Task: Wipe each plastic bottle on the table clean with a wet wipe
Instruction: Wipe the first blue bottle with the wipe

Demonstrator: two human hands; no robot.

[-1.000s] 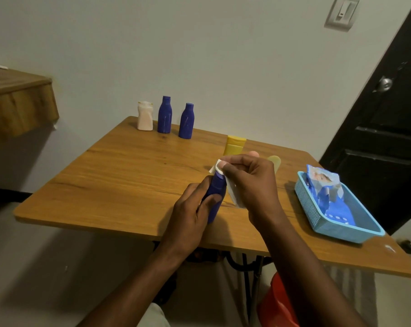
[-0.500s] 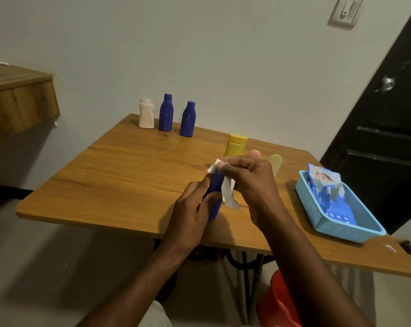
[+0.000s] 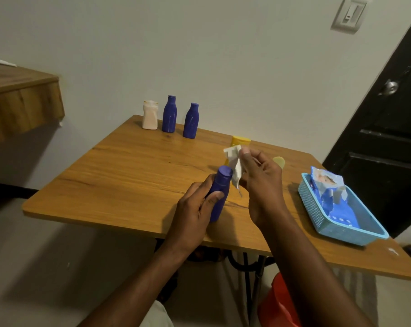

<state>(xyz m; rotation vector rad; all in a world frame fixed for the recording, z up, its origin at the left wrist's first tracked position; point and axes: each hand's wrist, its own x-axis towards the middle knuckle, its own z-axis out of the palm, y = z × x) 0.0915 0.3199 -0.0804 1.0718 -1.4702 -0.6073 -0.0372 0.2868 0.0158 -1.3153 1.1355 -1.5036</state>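
My left hand (image 3: 195, 208) grips a blue plastic bottle (image 3: 219, 192) near the table's front edge, its cap uncovered and tilted toward the right. My right hand (image 3: 261, 182) pinches a crumpled white wet wipe (image 3: 235, 166) just right of the bottle's cap, barely apart from it. Two more blue bottles (image 3: 169, 114) (image 3: 191, 121) and a pale pink bottle (image 3: 150, 115) stand at the far left corner. A yellow bottle (image 3: 240, 139) is partly hidden behind the wipe. A small pale yellow bottle (image 3: 279, 161) peeks out behind my right hand.
A light blue basket (image 3: 317, 215) holding a wet-wipe pack (image 3: 327, 185) sits on the wooden table (image 3: 129, 166) at the right. A red bucket (image 3: 277, 303) stands under the table. A black door is at the right, a wooden shelf at the left.
My right hand has lifted the wipe off the bottle's cap and drawn it up and to the right. The blue cap is now bare. My left hand keeps its grip.
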